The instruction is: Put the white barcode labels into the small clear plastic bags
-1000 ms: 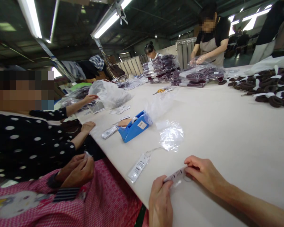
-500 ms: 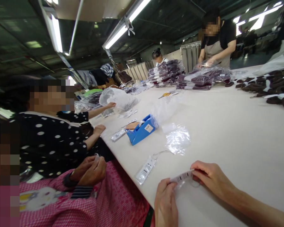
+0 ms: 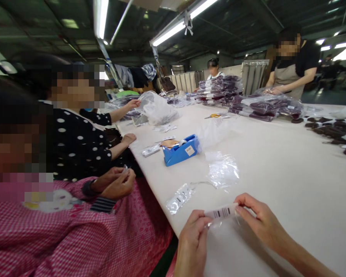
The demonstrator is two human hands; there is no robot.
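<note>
Between my two hands a white hang tag (image 3: 221, 212) with black barcode print is stretched level above the table, a clear plastic sleeve showing along its lower edge. My left hand (image 3: 192, 241) pinches its left end. My right hand (image 3: 255, 213) grips the right end between thumb and fingers, where a thin loop of string hangs down. Another tag in a clear sleeve (image 3: 179, 198) lies on the white table (image 3: 291, 184), beyond my left hand, its string trailing right. Behind it are clear plastic bags (image 3: 223, 169) lying flat.
A blue tape dispenser (image 3: 181, 151) stands near the table's left edge, with more tags (image 3: 151, 150) beside it. Yellow-handled scissors (image 3: 215, 115) lie farther back. Bagged maroon goods (image 3: 265, 105) and dark brown coils (image 3: 334, 129) are piled at the back right. Co-workers sit close on my left.
The camera view has turned left and tilted, so the table things appear shifted right. The tag between my hands now faces me more fully. Both hands keep hold of it.
</note>
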